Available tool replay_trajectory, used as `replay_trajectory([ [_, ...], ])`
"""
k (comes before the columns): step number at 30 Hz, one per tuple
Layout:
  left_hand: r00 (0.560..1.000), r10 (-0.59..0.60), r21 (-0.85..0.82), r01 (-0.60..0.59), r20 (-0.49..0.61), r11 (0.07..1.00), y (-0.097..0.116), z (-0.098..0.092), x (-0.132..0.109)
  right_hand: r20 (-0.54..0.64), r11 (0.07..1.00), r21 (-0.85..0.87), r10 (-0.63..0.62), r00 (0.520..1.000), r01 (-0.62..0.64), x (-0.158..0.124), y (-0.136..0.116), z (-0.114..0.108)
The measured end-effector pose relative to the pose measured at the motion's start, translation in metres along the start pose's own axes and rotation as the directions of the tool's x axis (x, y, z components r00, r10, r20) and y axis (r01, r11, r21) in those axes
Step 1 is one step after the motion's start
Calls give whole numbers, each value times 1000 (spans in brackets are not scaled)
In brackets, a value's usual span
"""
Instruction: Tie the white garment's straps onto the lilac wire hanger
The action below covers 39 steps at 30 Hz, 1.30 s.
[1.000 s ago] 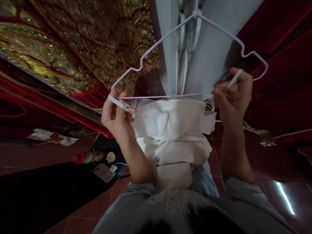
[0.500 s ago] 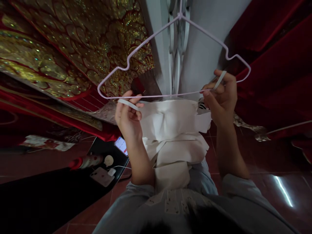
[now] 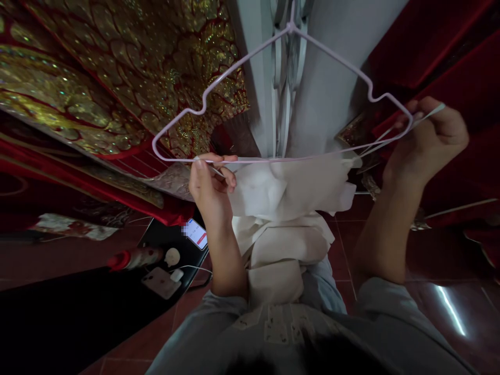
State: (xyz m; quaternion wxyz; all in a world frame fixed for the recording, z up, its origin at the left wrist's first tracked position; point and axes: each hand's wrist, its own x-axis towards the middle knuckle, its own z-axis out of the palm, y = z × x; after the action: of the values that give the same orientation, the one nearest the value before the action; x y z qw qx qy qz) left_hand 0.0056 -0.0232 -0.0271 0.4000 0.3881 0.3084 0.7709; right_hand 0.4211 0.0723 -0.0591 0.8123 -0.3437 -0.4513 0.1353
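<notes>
Tension is now put on the right strap, drawn toward upper right by the pinching right hand; the left strap stays pinched by the left hand, with the garment hung mid-frame under the hanger.

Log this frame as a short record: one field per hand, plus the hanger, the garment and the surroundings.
left hand: pinches the left strap just under the hanger's bottom bar
right hand: grips the right strap, drawn taut past the hanger's right end
hanger: lilac wire, hook running out of the top of the frame
garment: white cloth bunched below the bar, hanging down to the person's chest
rest: red and gold embroidered fabric on the left; lit phone on a black surface; red tiled floor
</notes>
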Motion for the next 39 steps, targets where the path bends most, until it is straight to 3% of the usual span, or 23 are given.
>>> replay_trajectory([
  [3,1000,25,23,-25,4,999,-2,-2,1,-76,975,54,-213,974,217,14,3,8],
  [7,999,30,16,-31,18,999,-9,-5,2,75,982,56,-185,980,181,3,-18,25],
  [11,998,40,-33,-38,46,999,-13,-4,4,167,981,-110,-141,976,160,-12,-60,48],
  [16,998,49,-15,-49,29,999,-10,-1,2,307,925,-224,-232,923,307,-6,-88,75],
  [20,999,-40,12,40,9,999,-9,-1,2,410,895,-234,-263,873,379,-4,-92,88],
  [22,997,-76,15,76,-13,997,-10,0,1,389,863,-233,-340,856,449,-10,-96,91],
  [24,997,-73,17,74,-37,997,-10,1,0,280,798,-232,-493,823,557,-25,-103,94],
  [26,998,-46,23,47,-45,999,-10,3,-2,210,760,-253,-561,801,599,-47,-114,96],
  [28,1000,-17,24,17,-16,1000,-8,4,-4,333,807,-279,-426,841,520,-72,-126,97],
  [29,1000,-7,15,6,8,1000,-7,3,-5,474,850,-289,-273,837,441,-85,-130,96],
  [31,998,-3,-4,3,59,1000,-6,0,-5,662,901,-309,-27,749,306,-105,-134,94],
  [32,997,-8,-4,8,73,1000,-6,-4,-3,694,909,-322,37,719,264,-113,-133,92],
  [33,997,-7,9,7,73,1000,-6,-9,-1,690,912,-334,63,722,239,-118,-131,90],
  [36,998,63,143,-62,-2,988,-3,-32,9,597,914,-358,68,800,189,-123,-120,86],
  [39,982,162,328,-121,-100,937,7,-57,21,568,932,-332,75,820,145,-120,-113,88],
])
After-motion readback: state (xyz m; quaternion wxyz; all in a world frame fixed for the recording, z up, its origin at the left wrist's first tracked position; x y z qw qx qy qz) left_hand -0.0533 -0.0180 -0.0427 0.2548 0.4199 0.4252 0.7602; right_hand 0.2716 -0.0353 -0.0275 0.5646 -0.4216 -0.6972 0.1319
